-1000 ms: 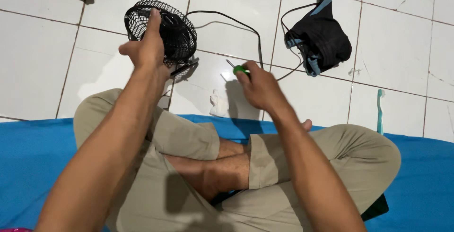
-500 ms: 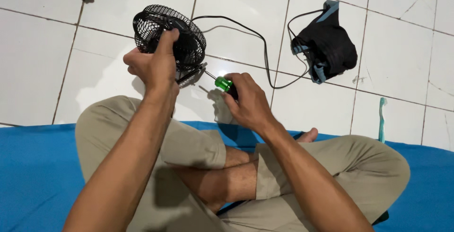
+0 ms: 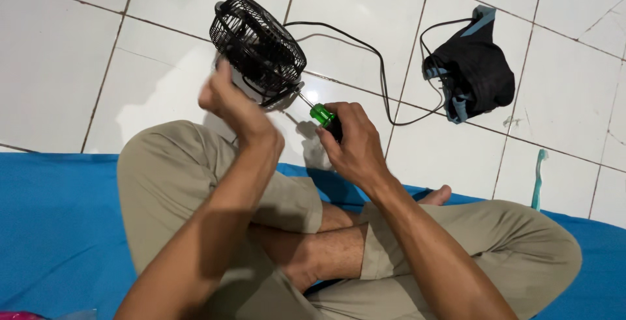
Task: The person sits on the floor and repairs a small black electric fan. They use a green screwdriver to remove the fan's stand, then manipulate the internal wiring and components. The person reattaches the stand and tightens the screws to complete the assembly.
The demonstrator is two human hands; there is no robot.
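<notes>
A small black fan (image 3: 257, 46) with a wire cage stands on the white tiled floor in front of my crossed legs. My left hand (image 3: 229, 101) is blurred, just below the fan's cage, fingers loosely together, with nothing visibly in it. My right hand (image 3: 352, 141) grips a green-handled screwdriver (image 3: 319, 113). Its metal shaft points up-left and the tip reaches the fan's lower right edge near the base.
The fan's black cord (image 3: 375, 66) loops across the tiles to a black and blue cloth bundle (image 3: 473, 69) at the upper right. A teal toothbrush (image 3: 538, 180) lies on the floor at right. I sit on a blue mat (image 3: 59, 222).
My left hand has come off the fan's cage and dropped below it. The screwdriver in my right hand now points at the fan's base.
</notes>
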